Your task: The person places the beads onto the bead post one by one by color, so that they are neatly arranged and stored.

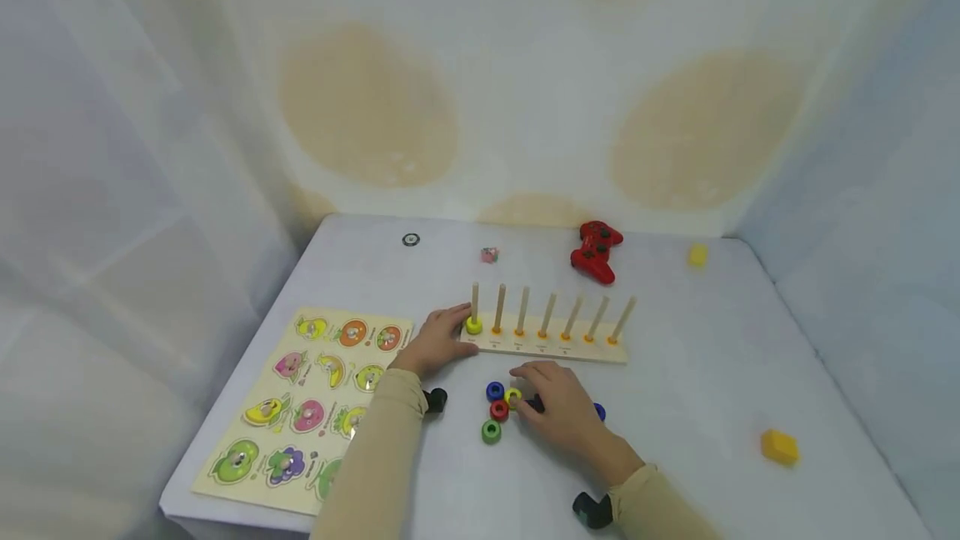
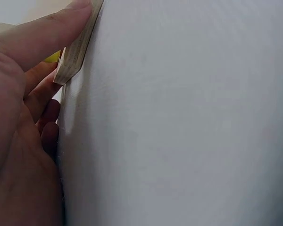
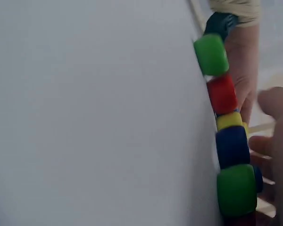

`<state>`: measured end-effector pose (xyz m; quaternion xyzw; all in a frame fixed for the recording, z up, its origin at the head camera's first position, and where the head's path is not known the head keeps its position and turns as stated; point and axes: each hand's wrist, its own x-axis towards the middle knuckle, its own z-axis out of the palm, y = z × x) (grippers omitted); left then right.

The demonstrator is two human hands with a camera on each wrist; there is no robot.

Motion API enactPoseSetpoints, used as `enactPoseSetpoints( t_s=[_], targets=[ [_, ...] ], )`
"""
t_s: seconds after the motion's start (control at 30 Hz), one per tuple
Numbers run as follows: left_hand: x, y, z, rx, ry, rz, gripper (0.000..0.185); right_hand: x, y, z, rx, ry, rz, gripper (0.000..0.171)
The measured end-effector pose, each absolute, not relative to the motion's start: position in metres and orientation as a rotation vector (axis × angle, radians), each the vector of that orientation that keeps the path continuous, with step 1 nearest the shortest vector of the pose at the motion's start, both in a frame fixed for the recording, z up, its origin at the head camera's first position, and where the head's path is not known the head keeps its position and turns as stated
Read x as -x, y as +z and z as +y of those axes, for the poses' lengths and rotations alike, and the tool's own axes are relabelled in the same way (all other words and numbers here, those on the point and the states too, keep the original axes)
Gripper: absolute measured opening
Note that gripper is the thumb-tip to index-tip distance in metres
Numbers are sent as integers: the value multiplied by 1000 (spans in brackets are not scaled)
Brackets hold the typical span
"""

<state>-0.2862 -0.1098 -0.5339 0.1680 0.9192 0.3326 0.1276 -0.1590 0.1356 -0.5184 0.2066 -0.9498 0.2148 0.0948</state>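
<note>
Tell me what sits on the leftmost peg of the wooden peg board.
One yellow ring sits at the foot of the leftmost peg, on the peg board. The left hand rests against that end, covering the board's corner there.

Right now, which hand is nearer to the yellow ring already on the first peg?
Left. The left hand rests at the peg board's end, right beside the yellow ring. The right hand lies nearer the person, over the loose rings on the table.
</note>
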Motion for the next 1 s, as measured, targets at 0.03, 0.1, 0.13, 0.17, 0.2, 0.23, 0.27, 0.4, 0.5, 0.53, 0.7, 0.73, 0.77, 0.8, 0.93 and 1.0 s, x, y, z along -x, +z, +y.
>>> enactPoseSetpoints(
  t_s=[0.03,0.1,0.13,0.17,0.2,0.23,0.27,0.4,0.5,0.53,0.7,0.73,0.77,0.8,0.93,1.0],
  targets=[
    [287,-533,-110,-487,959,2682,80,156,-524,137,-614,610,-2845,41],
    [289,-531,-111,-476,963,2688,81,153,-530,138,-607,580,-2873,49],
    [290,-530,-112,-472,971,2690,80,153,-533,138,-603,558,-2878,49],
    [291,-529,-112,-469,968,2689,81,153,-534,138,-598,542,-2873,48],
    [291,-529,-113,-471,971,2685,81,153,-534,138,-593,532,-2873,46],
    [291,-528,-113,-473,980,2674,81,153,-534,138,-590,538,-2871,43],
    [291,-528,-113,-477,980,2667,81,153,-534,138,-587,546,-2870,39],
    [289,-530,-111,-488,985,2646,81,151,-532,137,-589,575,-2874,31],
    [288,-533,-109,-479,977,2650,81,149,-531,136,-595,579,-2881,30],
    [289,-533,-109,-475,966,2657,81,150,-529,136,-598,578,-2880,30],
    [293,-529,-108,-492,944,2666,82,160,-515,131,-531,621,-2883,30],
    [293,-528,-108,-496,943,2664,82,164,-510,130,-511,640,-2872,31],
    [294,-528,-108,-500,944,2661,82,170,-504,129,-495,656,-2853,32],
    [294,-528,-108,-503,945,2660,82,176,-496,128,-486,668,-2831,33],
    [292,-529,-107,-463,954,2656,83,207,-461,119,-523,713,-2673,34],
    [287,-533,-109,-439,968,2651,83,221,-446,111,-535,696,-2610,34]
  ],
)
